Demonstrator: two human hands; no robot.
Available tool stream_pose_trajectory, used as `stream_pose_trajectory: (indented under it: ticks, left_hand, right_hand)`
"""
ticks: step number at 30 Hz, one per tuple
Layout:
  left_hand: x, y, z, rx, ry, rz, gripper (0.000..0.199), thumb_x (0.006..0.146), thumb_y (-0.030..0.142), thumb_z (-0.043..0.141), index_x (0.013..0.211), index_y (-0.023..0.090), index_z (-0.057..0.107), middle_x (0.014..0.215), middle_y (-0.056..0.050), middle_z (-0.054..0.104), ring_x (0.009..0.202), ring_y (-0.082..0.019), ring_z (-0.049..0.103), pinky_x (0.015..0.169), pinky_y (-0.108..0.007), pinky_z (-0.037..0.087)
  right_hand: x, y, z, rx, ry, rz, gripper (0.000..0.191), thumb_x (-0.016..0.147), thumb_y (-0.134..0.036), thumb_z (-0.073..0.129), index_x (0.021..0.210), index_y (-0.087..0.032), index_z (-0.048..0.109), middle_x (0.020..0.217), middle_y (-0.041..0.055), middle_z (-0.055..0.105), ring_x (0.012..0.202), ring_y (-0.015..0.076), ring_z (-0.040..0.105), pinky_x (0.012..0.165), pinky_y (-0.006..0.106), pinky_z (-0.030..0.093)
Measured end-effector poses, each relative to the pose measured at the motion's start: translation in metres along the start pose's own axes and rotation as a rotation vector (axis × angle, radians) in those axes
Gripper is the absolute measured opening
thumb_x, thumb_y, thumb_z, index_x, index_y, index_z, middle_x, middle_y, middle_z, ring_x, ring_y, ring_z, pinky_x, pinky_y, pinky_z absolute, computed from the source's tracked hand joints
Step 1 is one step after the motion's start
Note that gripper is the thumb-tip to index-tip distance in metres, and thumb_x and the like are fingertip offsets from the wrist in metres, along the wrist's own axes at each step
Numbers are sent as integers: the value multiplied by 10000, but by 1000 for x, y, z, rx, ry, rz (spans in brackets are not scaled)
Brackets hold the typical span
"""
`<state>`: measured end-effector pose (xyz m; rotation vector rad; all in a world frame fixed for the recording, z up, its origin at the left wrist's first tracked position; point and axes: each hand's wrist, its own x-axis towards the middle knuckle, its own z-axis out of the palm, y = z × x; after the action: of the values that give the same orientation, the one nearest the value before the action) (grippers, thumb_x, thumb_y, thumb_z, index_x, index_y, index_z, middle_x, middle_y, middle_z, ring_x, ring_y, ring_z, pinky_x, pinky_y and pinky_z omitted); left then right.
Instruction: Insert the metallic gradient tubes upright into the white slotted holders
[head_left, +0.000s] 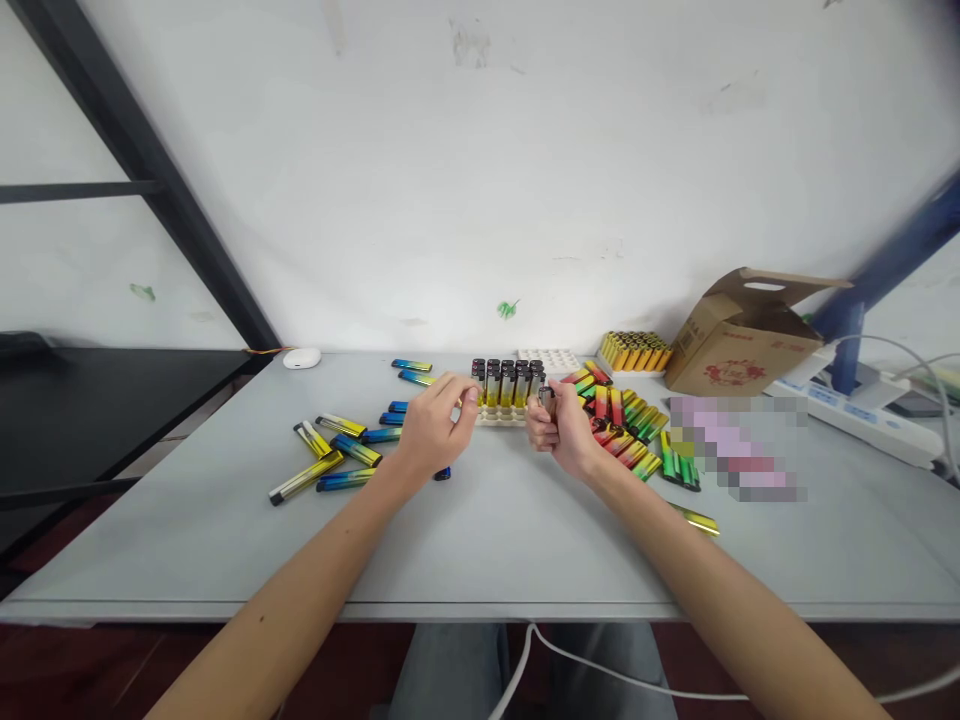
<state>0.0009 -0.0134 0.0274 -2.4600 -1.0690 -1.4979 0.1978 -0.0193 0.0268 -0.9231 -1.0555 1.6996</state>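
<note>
Rack [501, 417], mid-frame: part-filled, upright lighters [493, 388]; loose lighters [355, 450] left and right, unracked. Right hand [566, 432]: fingers round one lighter [546, 395]; left hand [436, 425]: fingers curled, grip unclear.

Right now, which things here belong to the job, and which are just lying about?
Likely the job:
lighter in the right hand
pale rack of upright lighters
loose lighters

Likely just lying about:
small white case
power strip
cardboard box (unsure)

workshop, seemingly | racked lighters [493, 388] | loose lighters [306, 478] | cardboard box [739, 350] | grey worktable [487, 555]
</note>
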Motion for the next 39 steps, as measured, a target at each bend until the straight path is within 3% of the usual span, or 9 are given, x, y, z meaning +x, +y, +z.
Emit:
stream_pose_trajectory:
  ticks: [5,14,24,33,39]
  left_hand:
    - [-2,0,2,-4,16,-35,163,934,214,447,1038,188,570,856,-24,668,744,-135,625,686,-251,476]
    - [-4,0,3,6,-6,-84,186,922,229,459,1072,191,561,834,-18,682,747,-144,650,683,-257,490]
    - [-1,-12,3,94,1,-234,184,911,252,451,997,202,606,844,-27,695,691,-149,628,658,-265,479]
    - [-3,-20,5,195,-126,-351,215,934,261,391,837,218,579,705,-8,638,685,-185,613,616,-285,417]
    - [-3,-28,7,172,-156,-331,192,934,324,438,918,215,596,871,-45,677,872,-221,616,774,-347,476]
  right_hand:
    - [-3,-5,6,20,57,-45,385,857,-411,248,519,-229,279,469,-85,130,414,79,81,383,209,135]
    - [-4,-3,14,28,96,-32,360,864,-353,264,529,-224,289,464,-88,129,413,80,76,384,204,119]
    - [-1,1,9,35,50,-46,340,855,-369,262,548,-227,295,466,-84,143,411,81,78,384,203,137]
    - [-3,-1,11,28,-2,-46,355,852,-357,247,527,-225,300,458,-82,140,409,84,85,397,210,134]
    - [-5,-1,11,-15,-25,-77,386,881,-437,243,570,-225,325,466,-79,184,408,84,128,409,210,169]
